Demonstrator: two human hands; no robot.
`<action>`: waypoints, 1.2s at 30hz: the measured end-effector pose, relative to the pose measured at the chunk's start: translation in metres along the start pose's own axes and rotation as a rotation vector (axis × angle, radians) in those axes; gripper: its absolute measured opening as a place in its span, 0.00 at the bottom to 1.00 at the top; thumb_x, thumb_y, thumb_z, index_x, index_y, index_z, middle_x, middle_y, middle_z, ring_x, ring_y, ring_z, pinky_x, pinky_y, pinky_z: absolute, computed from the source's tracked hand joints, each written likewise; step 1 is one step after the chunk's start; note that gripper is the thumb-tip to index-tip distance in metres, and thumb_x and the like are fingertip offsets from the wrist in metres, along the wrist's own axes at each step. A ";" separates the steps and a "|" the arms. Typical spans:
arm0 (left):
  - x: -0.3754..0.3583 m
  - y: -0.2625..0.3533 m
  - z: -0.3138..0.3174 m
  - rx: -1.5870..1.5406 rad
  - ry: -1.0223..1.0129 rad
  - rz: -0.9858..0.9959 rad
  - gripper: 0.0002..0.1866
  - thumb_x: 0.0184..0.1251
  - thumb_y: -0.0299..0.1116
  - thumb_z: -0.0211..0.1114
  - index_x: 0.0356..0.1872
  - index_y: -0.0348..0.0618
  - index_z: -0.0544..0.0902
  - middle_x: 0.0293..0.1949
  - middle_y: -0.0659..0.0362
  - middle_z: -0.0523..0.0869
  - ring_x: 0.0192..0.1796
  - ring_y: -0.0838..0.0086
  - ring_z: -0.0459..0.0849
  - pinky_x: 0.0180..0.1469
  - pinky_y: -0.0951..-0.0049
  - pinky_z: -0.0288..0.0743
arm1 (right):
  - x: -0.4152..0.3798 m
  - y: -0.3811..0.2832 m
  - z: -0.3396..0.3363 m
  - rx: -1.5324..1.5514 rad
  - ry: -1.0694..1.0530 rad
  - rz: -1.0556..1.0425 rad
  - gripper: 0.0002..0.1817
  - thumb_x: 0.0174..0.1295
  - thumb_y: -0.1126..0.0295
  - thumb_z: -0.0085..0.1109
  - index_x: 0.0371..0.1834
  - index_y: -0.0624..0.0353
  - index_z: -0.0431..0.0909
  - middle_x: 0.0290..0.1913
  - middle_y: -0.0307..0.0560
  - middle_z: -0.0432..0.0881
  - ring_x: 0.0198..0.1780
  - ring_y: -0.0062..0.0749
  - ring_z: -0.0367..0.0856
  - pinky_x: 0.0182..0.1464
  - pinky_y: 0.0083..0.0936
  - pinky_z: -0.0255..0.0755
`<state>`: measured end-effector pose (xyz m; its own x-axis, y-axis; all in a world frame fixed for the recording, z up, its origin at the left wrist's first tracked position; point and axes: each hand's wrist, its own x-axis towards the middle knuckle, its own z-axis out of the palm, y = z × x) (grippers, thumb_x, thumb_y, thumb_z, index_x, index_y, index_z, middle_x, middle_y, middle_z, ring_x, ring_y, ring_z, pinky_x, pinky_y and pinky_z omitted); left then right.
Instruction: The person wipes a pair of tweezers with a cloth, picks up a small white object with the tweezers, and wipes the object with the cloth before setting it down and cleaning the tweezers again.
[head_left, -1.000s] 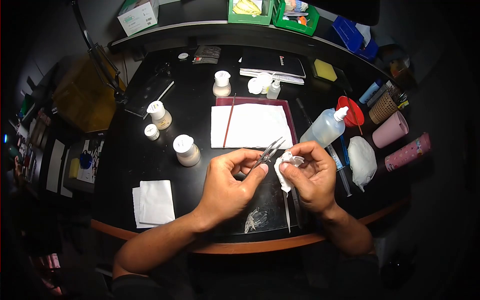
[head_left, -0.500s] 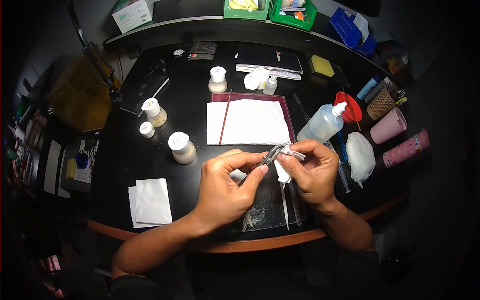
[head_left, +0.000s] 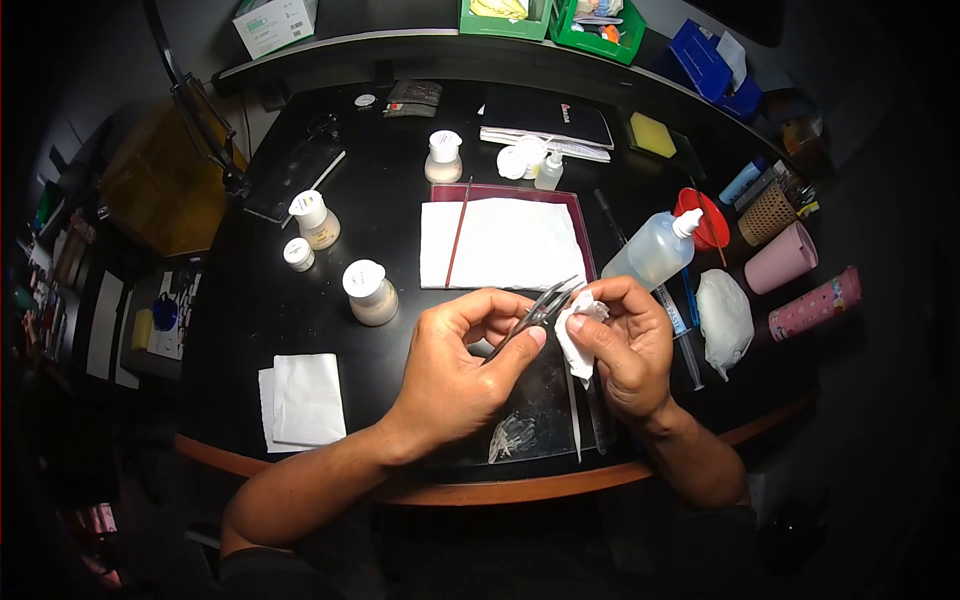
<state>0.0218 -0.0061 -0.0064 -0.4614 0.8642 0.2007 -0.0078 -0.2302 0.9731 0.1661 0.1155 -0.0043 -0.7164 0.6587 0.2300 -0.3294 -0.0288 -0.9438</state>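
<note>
My left hand point(head_left: 460, 360) pinches dark metal tweezers point(head_left: 549, 300) between thumb and fingers, their two tips pointing up and to the right. A crumpled white tissue point(head_left: 575, 345) is gripped in my right hand point(head_left: 628, 345), just right of the tweezers' tips. Beyond both hands lies a folded white paper towel point(head_left: 510, 240) on a dark red tray point(head_left: 572, 215), with a thin red-handled brush point(head_left: 459, 235) across its left part. Under the hands, a glass plate point(head_left: 550, 440) bears a pale smear, and a slim white tool point(head_left: 575, 425) rests on it.
White-capped jars stand left, among them a near one point(head_left: 370, 295). A folded napkin point(head_left: 308, 400) lies at front left. To the right are a squeeze bottle point(head_left: 650, 250), a red bowl point(head_left: 705, 225), a white bundle point(head_left: 727, 320), a syringe point(head_left: 690, 360) and a pink cup point(head_left: 782, 258).
The tissue has come off the tweezers' tips, which now show bare and slightly apart. My right hand has shifted a little away from them.
</note>
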 end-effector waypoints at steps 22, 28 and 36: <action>0.001 0.009 -0.002 -0.002 -0.055 -0.026 0.11 0.64 0.25 0.73 0.46 0.34 0.86 0.35 0.63 0.86 0.35 0.88 0.80 0.36 0.86 0.72 | -0.002 -0.002 0.002 0.046 -0.165 0.153 0.10 0.70 0.76 0.60 0.50 0.68 0.74 0.45 0.48 0.83 0.40 0.20 0.84 0.40 0.15 0.78; 0.003 0.007 -0.004 0.039 -0.053 0.023 0.04 0.65 0.23 0.71 0.39 0.34 0.89 0.37 0.60 0.87 0.36 0.85 0.84 0.38 0.85 0.76 | 0.001 0.002 -0.005 0.125 -0.216 0.290 0.07 0.70 0.75 0.60 0.47 0.65 0.75 0.41 0.45 0.83 0.34 0.20 0.84 0.34 0.15 0.77; 0.002 0.008 -0.004 0.066 0.001 -0.013 0.05 0.66 0.24 0.72 0.38 0.32 0.87 0.29 0.63 0.87 0.32 0.88 0.81 0.35 0.86 0.72 | 0.000 -0.010 0.000 0.084 -0.201 0.273 0.09 0.70 0.75 0.59 0.50 0.66 0.78 0.38 0.44 0.84 0.33 0.17 0.83 0.30 0.14 0.74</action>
<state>0.0170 -0.0082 0.0013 -0.4623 0.8666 0.1879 0.0447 -0.1889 0.9810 0.1695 0.1152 0.0056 -0.8894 0.4567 0.0215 -0.1520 -0.2512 -0.9559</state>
